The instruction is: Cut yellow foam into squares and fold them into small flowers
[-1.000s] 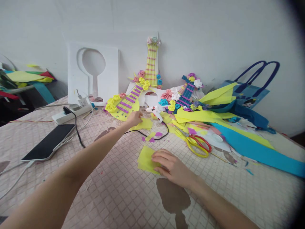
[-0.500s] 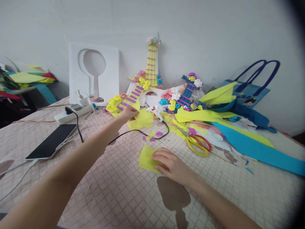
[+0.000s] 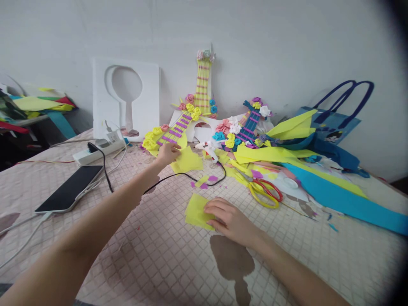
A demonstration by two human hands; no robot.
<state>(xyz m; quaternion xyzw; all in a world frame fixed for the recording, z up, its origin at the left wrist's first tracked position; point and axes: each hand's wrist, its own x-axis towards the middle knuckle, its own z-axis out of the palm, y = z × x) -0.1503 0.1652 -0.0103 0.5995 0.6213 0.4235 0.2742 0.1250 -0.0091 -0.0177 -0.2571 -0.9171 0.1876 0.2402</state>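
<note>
The left hand [image 3: 167, 154] slides toward the yellow guitar [image 3: 174, 134], half-curled, hold unclear, baring more yellow sheets [image 3: 190, 160], while the right hand [image 3: 234, 223], loosely curled, stays on yellow squares [image 3: 195, 210].

Yellow paper squares [image 3: 195, 211] lie stacked on patterned cloth [image 3: 153, 250].

Bare left hand [image 3: 168, 154], bare right hand [image 3: 232, 221], slender bare forearms [image 3: 287, 263]

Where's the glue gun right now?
Head view, center: the white glue gun lies just right of the yellow paper sheets, left of the scissors.
</note>
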